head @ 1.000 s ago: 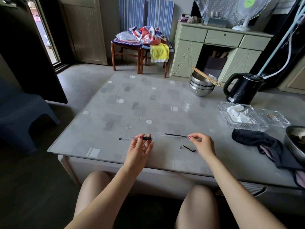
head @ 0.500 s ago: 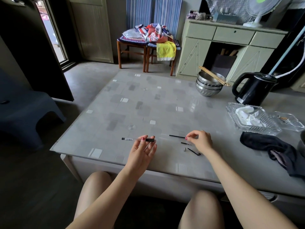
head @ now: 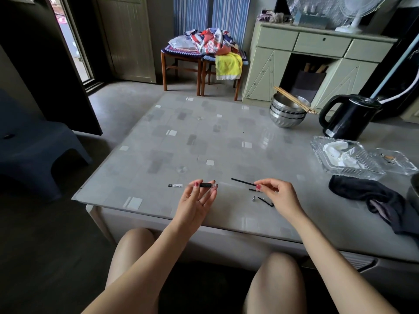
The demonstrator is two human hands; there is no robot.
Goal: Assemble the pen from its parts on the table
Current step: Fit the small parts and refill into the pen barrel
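- Left hand (head: 195,201) palm up near the table's front edge (head: 204,219), fingertips pinched on the pen barrel (head: 192,185); barrel held level just above the surface, clear body with black grip at the right end and a dark cap end jutting out to the left.
- Right hand (head: 280,196) just to the right, thumb and forefinger closed on the thin black refill (head: 242,182), which slants up and left away from the fingers; remaining fingers curled loosely.
- Small gap between barrel end and refill tip, not touching.
- Loose on the table (head: 204,137) under the right hand: a short dark piece (head: 252,189), a small silver cone tip (head: 254,198), and a thin black clip-like part (head: 265,201) just beside it.
- Wide bare stretch of tabletop ahead of and to the left of both hands, up to the far edge.
- Right side crowded: dark cloth (head: 371,200) near the right wrist, glass tray (head: 344,159) with white scraps behind it, second glass dish (head: 396,160) further right, black kettle (head: 349,116), and stacked steel bowls (head: 288,113) with chopsticks (head: 294,99) across the rim.
- Left table edge drops off to open floor; blue stool (head: 34,150) well apart.
- Against half a second ago: same grips on barrel and refill, hands at much the same spacing, loose parts unmoved; view tipped slightly, cabinet (head: 317,64) and fan sitting a little further toward the right.
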